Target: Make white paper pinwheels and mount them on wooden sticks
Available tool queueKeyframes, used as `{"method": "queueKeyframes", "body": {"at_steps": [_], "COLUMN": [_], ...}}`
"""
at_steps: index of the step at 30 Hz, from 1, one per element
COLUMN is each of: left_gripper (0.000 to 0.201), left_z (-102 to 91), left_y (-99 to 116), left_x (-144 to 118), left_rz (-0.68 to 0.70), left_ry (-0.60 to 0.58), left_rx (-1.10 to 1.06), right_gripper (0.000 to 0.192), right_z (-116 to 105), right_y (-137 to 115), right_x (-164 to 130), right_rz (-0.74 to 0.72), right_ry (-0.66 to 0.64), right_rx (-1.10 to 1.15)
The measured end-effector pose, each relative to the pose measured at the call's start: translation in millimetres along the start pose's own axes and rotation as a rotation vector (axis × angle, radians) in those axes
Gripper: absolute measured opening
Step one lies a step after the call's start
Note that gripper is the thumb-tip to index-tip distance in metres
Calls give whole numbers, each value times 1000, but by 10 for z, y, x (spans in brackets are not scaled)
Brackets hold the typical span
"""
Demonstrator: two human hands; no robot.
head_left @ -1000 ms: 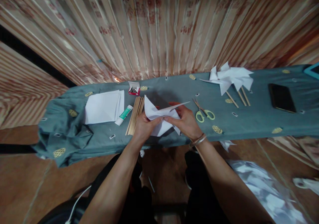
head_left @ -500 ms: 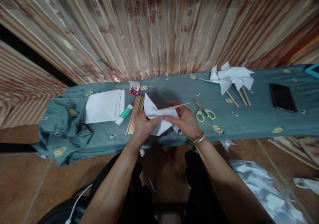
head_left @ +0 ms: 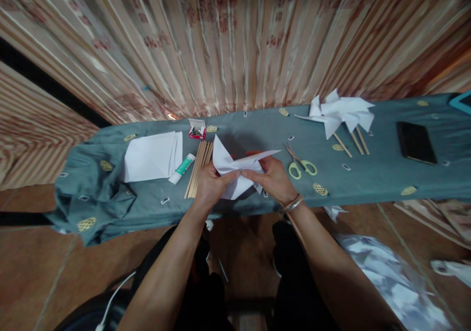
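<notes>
Little has moved since the earlier frames: both hands have stayed at centre frame, edging slightly upward; the left hand (head_left: 209, 186) and right hand (head_left: 274, 179) pinch the folded paper (head_left: 235, 171) together at its middle; it is white, creased, with pointed flaps lifting up and right; left of it lie wooden sticks (head_left: 199, 166), a glue stick (head_left: 182, 169) whose label is unreadable, and paper sheets (head_left: 150, 156); scissors (head_left: 300, 164) lie right; farther, upper right, finished pinwheels (head_left: 340, 115).

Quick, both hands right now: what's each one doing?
Left hand: closed, pinching the left side of the folded white paper.
Right hand: closed, pinching the same paper's right side.
</notes>
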State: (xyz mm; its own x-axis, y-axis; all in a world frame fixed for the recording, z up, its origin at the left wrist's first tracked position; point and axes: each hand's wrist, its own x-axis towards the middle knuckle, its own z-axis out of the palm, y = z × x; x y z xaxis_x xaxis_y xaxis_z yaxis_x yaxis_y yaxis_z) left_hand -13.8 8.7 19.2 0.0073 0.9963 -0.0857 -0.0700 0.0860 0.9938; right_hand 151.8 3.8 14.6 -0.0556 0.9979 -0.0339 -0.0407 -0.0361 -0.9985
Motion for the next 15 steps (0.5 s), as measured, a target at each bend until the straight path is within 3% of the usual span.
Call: {"method": "queueKeyframes", "body": {"at_steps": [15], "left_gripper": [42], "left_z": [-11], "left_y": [-40], "left_x": [16], "left_rz": [43], "left_ry": [13], "left_rx": [58], "right_gripper": [43], "right_z": [37], "right_y": [-38], "right_x": [-18], "right_rz": [-33], "right_ry": [10], "right_rx": [-37]}}
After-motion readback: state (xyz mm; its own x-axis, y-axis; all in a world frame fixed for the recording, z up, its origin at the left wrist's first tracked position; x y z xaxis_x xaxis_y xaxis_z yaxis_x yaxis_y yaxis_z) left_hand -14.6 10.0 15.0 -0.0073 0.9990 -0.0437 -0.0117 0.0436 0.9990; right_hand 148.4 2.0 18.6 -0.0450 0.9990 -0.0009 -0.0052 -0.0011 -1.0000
